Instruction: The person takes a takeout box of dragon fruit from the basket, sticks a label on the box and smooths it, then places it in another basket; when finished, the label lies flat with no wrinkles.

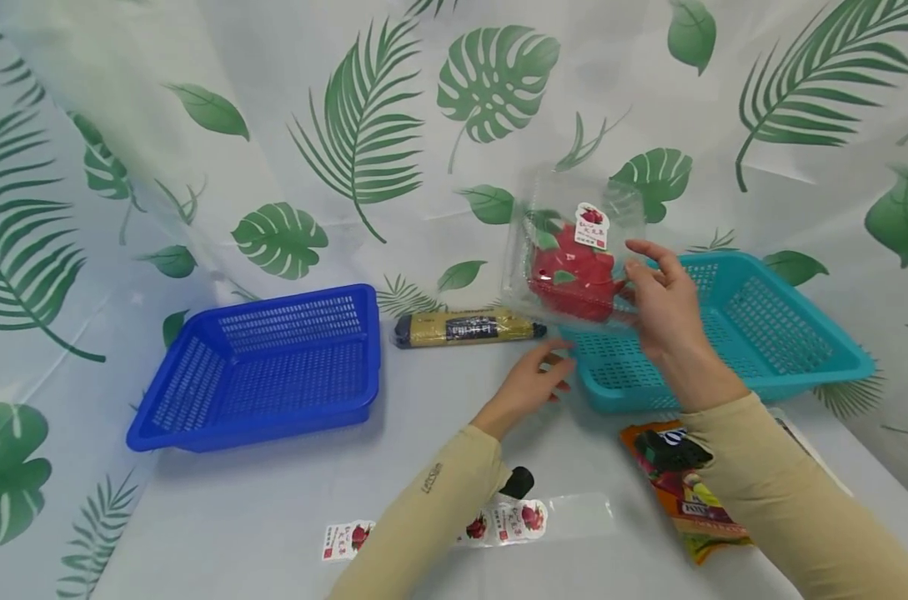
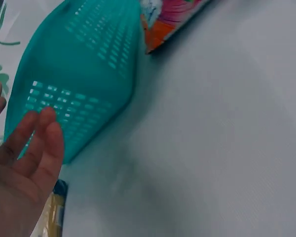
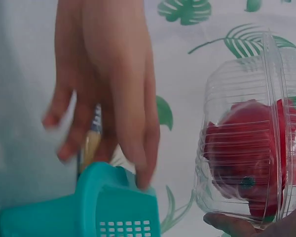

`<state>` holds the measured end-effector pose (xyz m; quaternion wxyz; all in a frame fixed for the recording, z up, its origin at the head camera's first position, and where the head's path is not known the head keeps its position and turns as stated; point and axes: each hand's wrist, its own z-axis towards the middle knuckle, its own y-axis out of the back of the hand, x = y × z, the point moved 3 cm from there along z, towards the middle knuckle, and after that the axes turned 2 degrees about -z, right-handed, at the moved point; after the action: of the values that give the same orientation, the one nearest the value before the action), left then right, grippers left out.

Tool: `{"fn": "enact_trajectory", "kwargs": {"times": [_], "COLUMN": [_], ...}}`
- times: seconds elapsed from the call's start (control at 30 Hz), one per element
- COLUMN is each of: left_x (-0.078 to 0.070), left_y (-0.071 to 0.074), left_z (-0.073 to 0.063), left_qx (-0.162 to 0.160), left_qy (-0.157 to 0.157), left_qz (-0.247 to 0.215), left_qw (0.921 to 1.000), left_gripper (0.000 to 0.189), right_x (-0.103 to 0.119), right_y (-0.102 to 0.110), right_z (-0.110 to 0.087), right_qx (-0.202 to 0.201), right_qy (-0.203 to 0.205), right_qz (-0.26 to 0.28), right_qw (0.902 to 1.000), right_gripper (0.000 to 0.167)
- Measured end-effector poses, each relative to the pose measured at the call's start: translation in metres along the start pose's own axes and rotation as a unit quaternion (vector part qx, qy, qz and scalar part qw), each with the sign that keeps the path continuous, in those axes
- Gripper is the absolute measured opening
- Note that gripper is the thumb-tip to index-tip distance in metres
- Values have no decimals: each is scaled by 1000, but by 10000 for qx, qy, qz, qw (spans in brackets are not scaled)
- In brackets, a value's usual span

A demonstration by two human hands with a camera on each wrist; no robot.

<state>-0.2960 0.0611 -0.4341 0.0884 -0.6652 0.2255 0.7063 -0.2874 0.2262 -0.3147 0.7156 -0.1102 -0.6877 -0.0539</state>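
Note:
My right hand (image 1: 667, 308) grips a clear plastic clamshell box (image 1: 524, 275) by its right side, above the turquoise basket (image 1: 619, 379). Inside lies a red dragon fruit (image 1: 574, 271), and a white sticker (image 1: 592, 226) with a fruit picture is on the box. In the right wrist view, the fruit (image 3: 241, 148) shows through the ribbed plastic. My left hand (image 1: 532, 383) is beside the turquoise basket's left corner with fingers loosely bent and nothing in them. The left wrist view shows those fingers in front of the basket wall (image 2: 89, 59); whether they touch it I cannot tell.
A blue basket (image 1: 251, 425) stands at the left. Between the baskets lies a yellow and dark spaghetti pack (image 1: 469, 327). An orange snack bag (image 1: 674, 483) is partly under my right sleeve. A strip of dragon fruit stickers (image 1: 524, 521) and a small black object (image 1: 518, 482) lie in front.

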Motion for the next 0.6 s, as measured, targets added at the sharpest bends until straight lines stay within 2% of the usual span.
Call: {"fn": "enact_trajectory", "kwargs": {"times": [0.13,0.33,0.5,0.6], "left_x": [-1,-5,-8,-9], "left_y": [-11,-15,-16,-18], "left_z": [18,26,29,29], "left_qx": [-290,-598,-620,-607], "left_qy": [222,330,364,472], "left_qz": [-334,-881,-1037,-1112], "left_qw": [9988,9938,9920,9908], "left_gripper": [40,33,32,32], "right_x": [-2,0,1,-3], "right_y": [0,21,54,77], "right_z": [0,7,17,22], "right_qx": [10,91,349,455], "right_qy": [-34,-185,-158,-123], "right_qz": [8,83,-661,-1392], "right_qw": [10000,9998,9971,9891], "right_gripper": [44,46,51,58]}}
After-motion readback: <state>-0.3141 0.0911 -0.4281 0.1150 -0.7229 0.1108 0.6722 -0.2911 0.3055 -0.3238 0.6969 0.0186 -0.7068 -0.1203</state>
